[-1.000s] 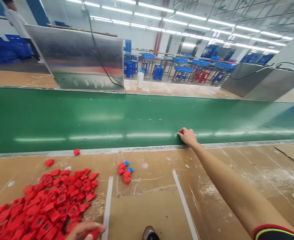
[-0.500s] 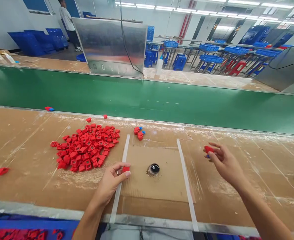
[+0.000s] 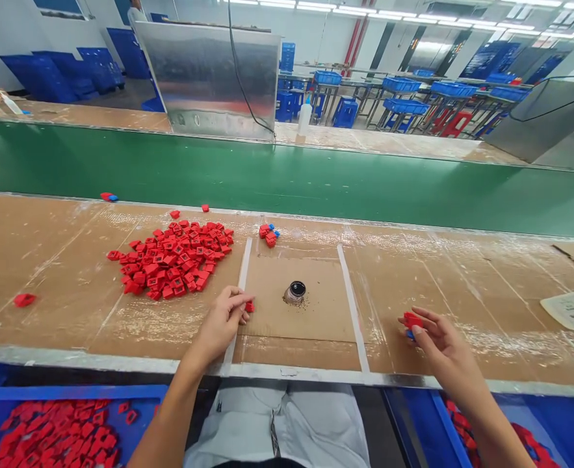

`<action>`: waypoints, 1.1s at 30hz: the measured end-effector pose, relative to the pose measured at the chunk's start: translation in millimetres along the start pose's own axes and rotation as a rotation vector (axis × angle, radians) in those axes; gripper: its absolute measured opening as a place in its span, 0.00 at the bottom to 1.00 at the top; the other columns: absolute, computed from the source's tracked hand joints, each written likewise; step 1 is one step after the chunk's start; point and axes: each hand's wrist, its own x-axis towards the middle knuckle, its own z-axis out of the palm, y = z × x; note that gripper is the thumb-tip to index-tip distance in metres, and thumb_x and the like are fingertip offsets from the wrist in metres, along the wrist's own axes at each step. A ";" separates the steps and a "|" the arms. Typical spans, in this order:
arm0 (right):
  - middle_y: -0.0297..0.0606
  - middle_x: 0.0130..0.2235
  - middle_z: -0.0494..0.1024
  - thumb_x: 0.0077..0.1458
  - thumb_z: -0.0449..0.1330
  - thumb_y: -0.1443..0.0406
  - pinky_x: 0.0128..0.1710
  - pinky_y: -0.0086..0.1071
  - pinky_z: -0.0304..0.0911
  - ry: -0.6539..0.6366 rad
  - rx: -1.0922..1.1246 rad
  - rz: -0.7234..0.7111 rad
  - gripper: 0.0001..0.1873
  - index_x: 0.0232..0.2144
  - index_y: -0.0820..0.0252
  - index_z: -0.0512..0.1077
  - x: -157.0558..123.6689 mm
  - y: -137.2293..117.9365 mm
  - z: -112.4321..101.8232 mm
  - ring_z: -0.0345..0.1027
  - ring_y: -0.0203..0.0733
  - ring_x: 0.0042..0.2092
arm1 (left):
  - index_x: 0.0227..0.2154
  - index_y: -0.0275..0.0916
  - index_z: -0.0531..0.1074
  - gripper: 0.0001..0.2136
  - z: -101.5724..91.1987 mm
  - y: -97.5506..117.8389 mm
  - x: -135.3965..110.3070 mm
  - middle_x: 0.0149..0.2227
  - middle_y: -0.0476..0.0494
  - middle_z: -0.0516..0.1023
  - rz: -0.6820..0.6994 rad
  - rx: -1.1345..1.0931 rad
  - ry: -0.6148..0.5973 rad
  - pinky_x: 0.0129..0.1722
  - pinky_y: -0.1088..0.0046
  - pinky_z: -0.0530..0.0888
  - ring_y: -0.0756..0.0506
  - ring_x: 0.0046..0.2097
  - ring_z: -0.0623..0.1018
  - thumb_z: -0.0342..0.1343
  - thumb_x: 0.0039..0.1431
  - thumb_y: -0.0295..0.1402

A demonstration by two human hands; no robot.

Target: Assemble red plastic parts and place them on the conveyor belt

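My left hand (image 3: pixel 223 322) rests on the cardboard-covered bench and pinches a small red plastic piece (image 3: pixel 250 306) between thumb and fingers. A pile of several red pieces (image 3: pixel 172 258) lies just beyond it to the left. My right hand (image 3: pixel 443 348) hovers near the bench's front edge, fingers closed on a red-and-blue piece (image 3: pixel 411 323). Between the hands sits a small round dark-capped jar (image 3: pixel 296 292) on a cardboard square (image 3: pixel 311 312). A little cluster of red and blue pieces (image 3: pixel 268 234) lies behind the jar.
A green conveyor belt (image 3: pixel 316 182) runs across behind the bench, with a red-and-blue piece (image 3: pixel 107 196) at its near edge. Blue bins of red parts (image 3: pixel 47 435) sit below the bench on both sides. A paper sheet (image 3: pixel 572 307) lies far right. A metal box (image 3: pixel 208 81) stands beyond the belt.
My right hand has pulled back from the belt to the bench's front edge with a piece in it. My left hand lifted one red piece and moved beside the jar. The view tilted down.
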 end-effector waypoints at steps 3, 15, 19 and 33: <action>0.47 0.45 0.79 0.51 0.64 0.45 0.37 0.36 0.75 -0.015 0.004 0.025 0.32 0.51 0.56 0.67 1.2 0.0 8.5 0.77 0.46 0.38 | 0.43 0.36 0.77 0.16 -4.6 3.8 4.0 0.38 0.45 0.68 0.051 0.190 -0.023 0.31 0.71 0.74 0.51 0.28 0.73 0.43 0.65 0.29; 0.45 0.47 0.78 0.61 0.58 0.52 0.51 0.41 0.70 -0.292 -0.133 -0.147 0.21 0.52 0.55 0.68 17.6 -48.9 60.3 0.73 0.47 0.49 | 0.43 0.40 0.69 0.09 10.7 12.3 -6.4 0.44 0.45 0.71 -0.021 0.682 0.041 0.40 0.66 0.72 0.41 0.41 0.76 0.59 0.60 0.28; 0.44 0.48 0.77 0.65 0.55 0.56 0.48 0.40 0.70 -0.415 -0.222 -0.276 0.17 0.52 0.54 0.68 21.0 -76.0 80.4 0.74 0.45 0.48 | 0.37 0.39 0.70 0.04 3.7 12.6 -2.2 0.38 0.47 0.71 0.042 0.557 -0.010 0.38 0.69 0.70 0.45 0.37 0.74 0.57 0.60 0.25; 0.44 0.47 0.76 0.67 0.52 0.62 0.43 0.40 0.70 -0.488 -0.572 -0.628 0.14 0.52 0.56 0.68 31.6 -119.3 117.6 0.73 0.45 0.44 | 0.44 0.40 0.77 0.12 65.4 16.1 -6.8 0.37 0.45 0.77 -0.107 -0.391 -0.148 0.38 0.73 0.72 0.47 0.37 0.74 0.63 0.57 0.34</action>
